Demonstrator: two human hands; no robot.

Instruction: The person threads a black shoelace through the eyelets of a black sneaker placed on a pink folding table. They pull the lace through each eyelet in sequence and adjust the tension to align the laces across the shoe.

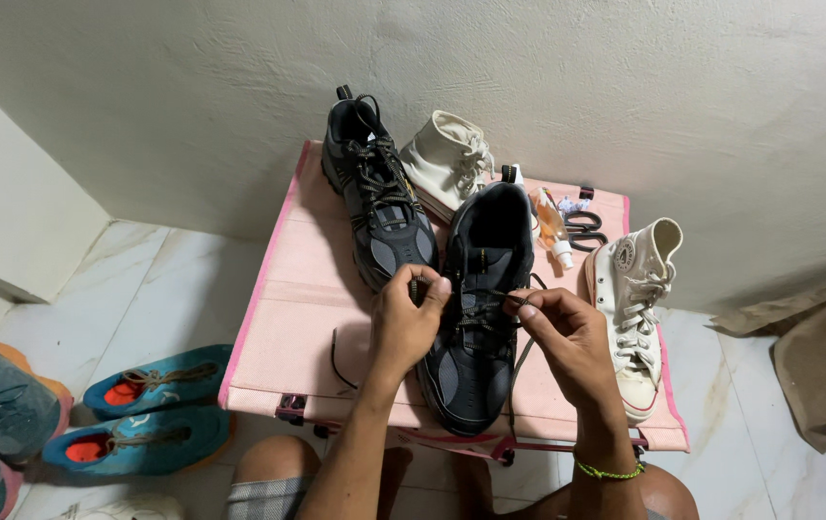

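A black and grey sneaker point(475, 356) lies toe toward me on a pink folding table point(288, 318). My left hand point(408, 318) pinches its dark shoelace point(490, 294) at the left eyelets. At the right side, my right hand point(557, 332) pinches the same lace, and a loose end hangs down past the shoe. A matching second sneaker point(379, 202) lies further back on the table, laced.
Two cream high-top shoes point(634, 308) point(446, 159) stand at the table's right and back. A small spray bottle point(552, 226) and black scissors point(583, 229) lie behind. Teal sneakers point(148, 414) sit on the tiled floor at left. A wall is close behind.
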